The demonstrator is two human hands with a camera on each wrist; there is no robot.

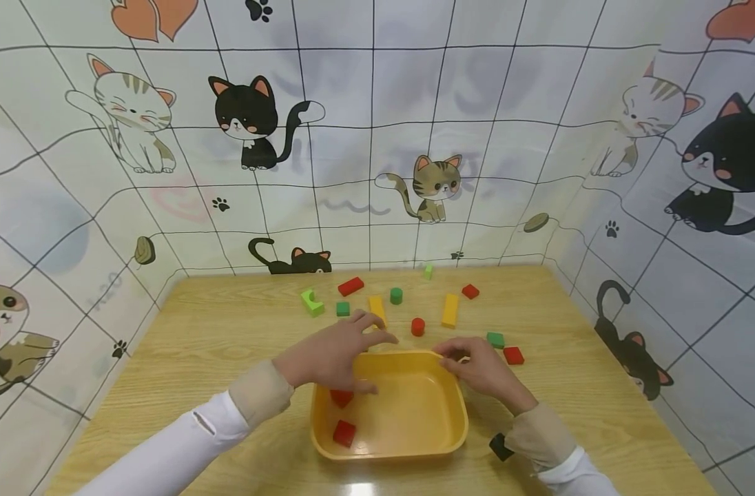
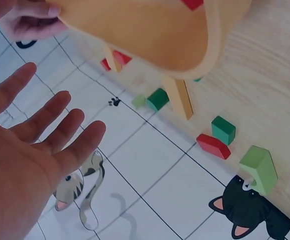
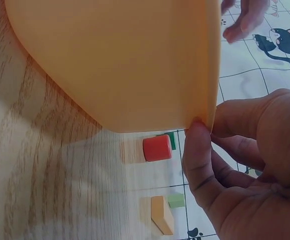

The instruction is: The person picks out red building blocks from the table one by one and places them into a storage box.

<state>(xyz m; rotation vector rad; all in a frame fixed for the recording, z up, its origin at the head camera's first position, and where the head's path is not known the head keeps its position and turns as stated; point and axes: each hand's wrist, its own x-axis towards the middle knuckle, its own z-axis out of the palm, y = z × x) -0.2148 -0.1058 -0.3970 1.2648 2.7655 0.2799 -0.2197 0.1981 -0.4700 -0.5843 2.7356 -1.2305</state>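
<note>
A yellow plastic tray point(image 1: 408, 452) stands at the near middle of the wooden table, with two red blocks point(image 1: 344, 433) at its left side inside. My right hand point(image 1: 481, 368) pinches the tray's far right corner; in the right wrist view thumb and fingers grip its rim point(image 3: 212, 60). Over the tray's far left part hovers my left hand point(image 1: 337, 350), fingers spread and nothing held, as the left wrist view shows its bare palm point(image 2: 20, 175). Just beyond that hand lies a yellow block point(image 1: 377, 310), partly covered by the fingers in the head view.
Behind the tray lie a red cylinder point(image 1: 417, 326), a green cylinder point(image 1: 396, 295), a yellow block point(image 1: 450, 311) and a light green arch block point(image 1: 312, 302). Green point(image 1: 495, 339) and red blocks point(image 1: 513, 355) sit right of it. Cat-patterned cloth point(image 1: 371, 138) walls the table.
</note>
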